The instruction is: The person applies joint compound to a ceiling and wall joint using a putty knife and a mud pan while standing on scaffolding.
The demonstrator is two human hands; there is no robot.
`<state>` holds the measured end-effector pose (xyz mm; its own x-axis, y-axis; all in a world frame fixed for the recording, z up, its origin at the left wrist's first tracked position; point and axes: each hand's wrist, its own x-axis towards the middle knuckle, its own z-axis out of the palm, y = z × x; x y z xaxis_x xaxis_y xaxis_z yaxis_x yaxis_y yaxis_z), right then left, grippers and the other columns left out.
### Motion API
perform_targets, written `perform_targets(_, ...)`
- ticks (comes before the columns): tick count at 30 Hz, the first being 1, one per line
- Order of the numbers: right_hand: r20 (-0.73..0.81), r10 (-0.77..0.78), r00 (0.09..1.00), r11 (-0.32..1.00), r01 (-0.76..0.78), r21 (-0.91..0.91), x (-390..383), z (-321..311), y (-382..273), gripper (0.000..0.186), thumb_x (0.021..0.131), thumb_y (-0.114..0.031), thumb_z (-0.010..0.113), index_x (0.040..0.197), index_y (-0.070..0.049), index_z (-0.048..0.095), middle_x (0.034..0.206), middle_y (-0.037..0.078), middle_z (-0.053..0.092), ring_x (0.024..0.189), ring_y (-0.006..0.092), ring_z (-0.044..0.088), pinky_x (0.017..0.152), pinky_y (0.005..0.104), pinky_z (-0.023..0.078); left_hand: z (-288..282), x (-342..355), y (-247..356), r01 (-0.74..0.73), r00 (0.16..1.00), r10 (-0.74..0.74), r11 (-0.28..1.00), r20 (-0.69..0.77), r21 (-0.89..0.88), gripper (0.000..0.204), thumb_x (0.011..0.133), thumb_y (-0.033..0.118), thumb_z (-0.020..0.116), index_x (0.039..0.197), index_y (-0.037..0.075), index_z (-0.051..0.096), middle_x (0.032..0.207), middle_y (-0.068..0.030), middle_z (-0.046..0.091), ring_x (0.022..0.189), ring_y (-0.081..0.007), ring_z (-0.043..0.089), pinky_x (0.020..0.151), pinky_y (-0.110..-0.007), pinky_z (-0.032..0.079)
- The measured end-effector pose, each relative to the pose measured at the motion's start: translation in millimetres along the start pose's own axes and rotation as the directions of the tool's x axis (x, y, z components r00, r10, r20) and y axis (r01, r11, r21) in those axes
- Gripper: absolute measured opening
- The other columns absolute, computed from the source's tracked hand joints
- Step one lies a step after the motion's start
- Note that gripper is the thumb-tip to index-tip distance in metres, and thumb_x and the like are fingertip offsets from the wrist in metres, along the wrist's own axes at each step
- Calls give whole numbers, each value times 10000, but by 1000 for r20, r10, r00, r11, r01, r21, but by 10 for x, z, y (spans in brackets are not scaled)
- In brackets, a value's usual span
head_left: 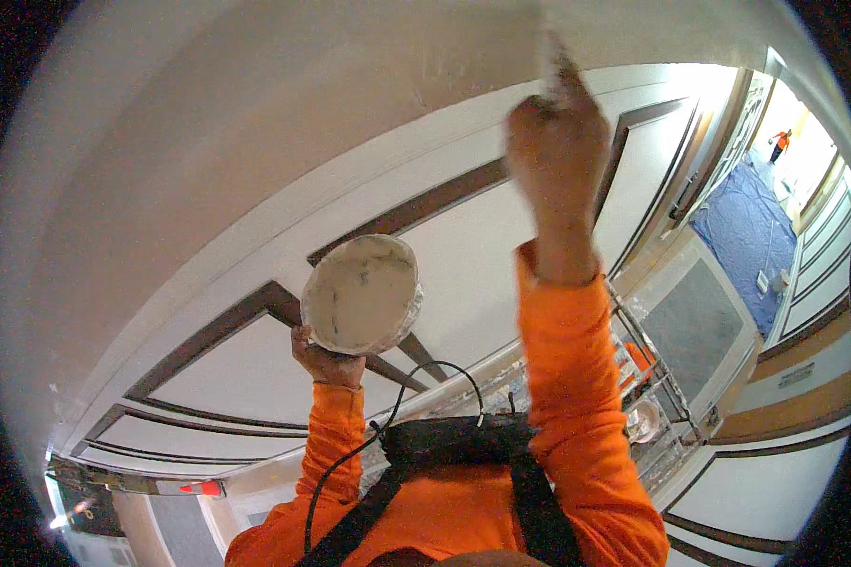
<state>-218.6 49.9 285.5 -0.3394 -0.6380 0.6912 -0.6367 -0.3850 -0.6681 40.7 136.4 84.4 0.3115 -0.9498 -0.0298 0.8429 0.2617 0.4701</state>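
My left hand (327, 359) is closed on the rim and underside of a round bowl (412, 317), tilted so that its inside shows. Smooth cream-coloured filler (364, 291) lies in it, and dried white crust coats its edge. Raised high, my right hand (558, 142) grips what looks like a putty knife (556, 57), much of it smeared by motion. The tool's far end is at the beige plastered surface (425, 80) overhead; whether it touches cannot be made out. Faint rough patches mark that surface close by.
White wall panels (473, 255) with dark brown trim run alongside me. Below my right arm is a metal scaffold frame (667, 378) with a white bucket (643, 420). Farther right, blue sheeting (747, 227) covers a corridor floor, where a person in orange (780, 144) stands. A black cable (321, 482) loops before my chest.
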Motion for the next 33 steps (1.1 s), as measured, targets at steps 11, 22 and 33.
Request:
perform_targets(11, 42, -419, 907, 866, 385, 320, -1123, 391, -920, 646, 616, -64, 603, 1245, -118, 467, 1166, 115, 536, 1047, 312, 536, 814, 364, 494, 41, 146, 16, 74, 997, -73, 996, -31, 55, 663, 633, 357, 541, 1235, 90, 461, 1251, -121, 482, 1129, -322, 467, 941, -508, 377)
perform_targets(22, -103, -845, 525, 535, 822, -196, 232, 502, 953, 392, 712, -130, 625, 1081, -262, 618, 1273, 24, 495, 1188, 280, 450, 932, 382, 443, -177, 44, 38, 53, 994, -46, 996, -95, 69, 629, 661, 370, 496, 1224, 90, 473, 1238, -124, 494, 1114, -312, 481, 929, -497, 387)
perform_targets(33, 56, -948, 312, 310, 950, -35, 270, 182, 560, 366, 791, -284, 530, 1155, -312, 559, 1329, -10, 435, 1256, 242, 373, 1003, 441, 361, 38, -67, -49, -23, 993, 28, 999, -116, 40, 640, 636, 317, 514, 1223, 67, 463, 1218, -137, 500, 1105, -308, 482, 944, -494, 376)
